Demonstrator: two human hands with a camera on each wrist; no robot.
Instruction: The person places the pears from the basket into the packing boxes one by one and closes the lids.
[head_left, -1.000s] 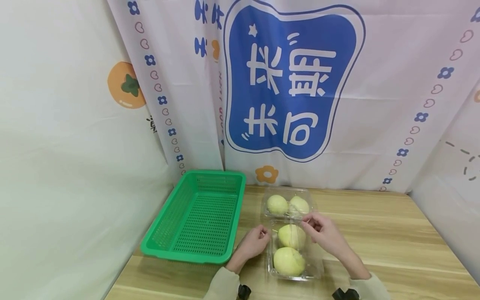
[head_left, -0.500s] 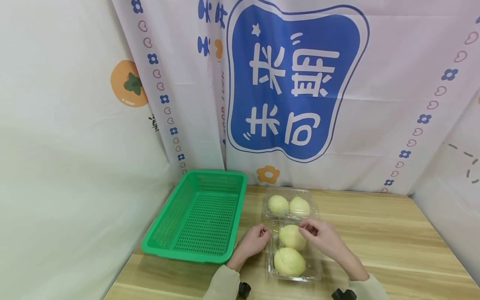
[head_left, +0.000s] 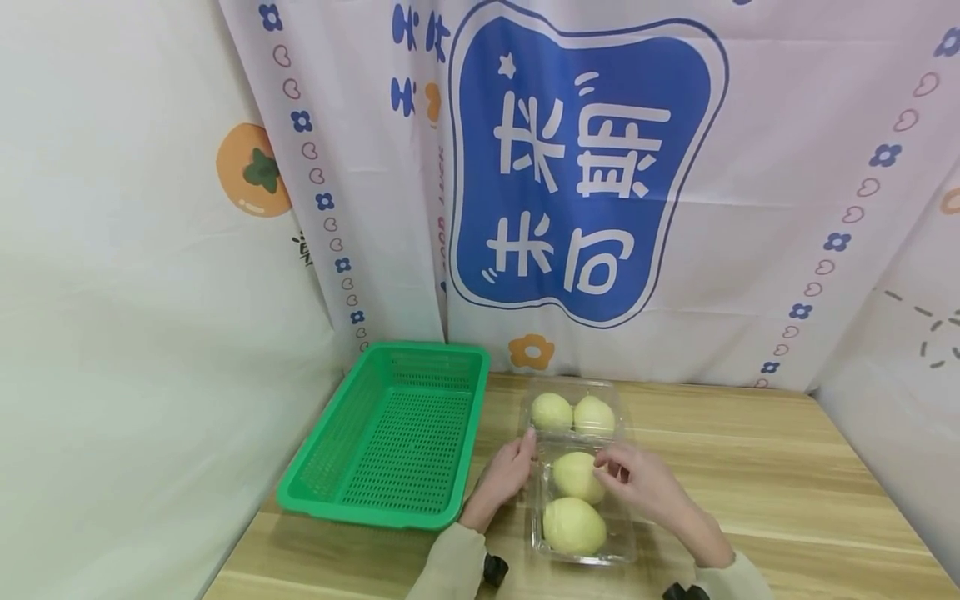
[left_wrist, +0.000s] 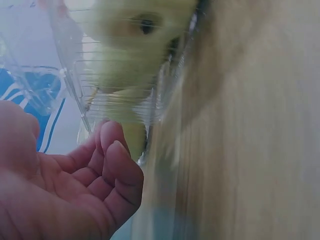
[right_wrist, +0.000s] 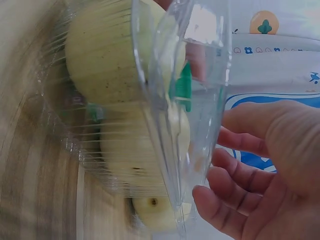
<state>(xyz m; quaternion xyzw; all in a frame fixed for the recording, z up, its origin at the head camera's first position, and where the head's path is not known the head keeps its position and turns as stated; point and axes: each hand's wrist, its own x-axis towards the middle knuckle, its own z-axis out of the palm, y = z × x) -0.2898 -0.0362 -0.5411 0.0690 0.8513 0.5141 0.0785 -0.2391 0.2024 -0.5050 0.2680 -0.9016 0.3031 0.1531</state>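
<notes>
Two pale yellow-green pears (head_left: 574,527) lie in the nearer clear plastic fruit box (head_left: 585,560), whose lid stands partly raised in the right wrist view. My right hand (head_left: 647,487) has its thumb and forefinger at the edge of that clear lid (right_wrist: 212,75) and pinches it; the other fingers curl loosely outside the lid. On the box's left side, my left hand (head_left: 510,472) has its thumb pointing up. Its loosely bent fingertips (left_wrist: 116,137) are right at the box wall in the left wrist view, with nothing held.
A second clear box (head_left: 573,386) with two pears (head_left: 552,412) stands just behind the nearer one. At the left is a green perforated basket (head_left: 457,492) without contents. A printed curtain (head_left: 750,250) closes off the back of the wooden table (head_left: 735,467).
My left hand has loosened from a curled fist, its thumb now raised. The right hand has shifted slightly left and down from the back right corner, and the lid has moved with it.
</notes>
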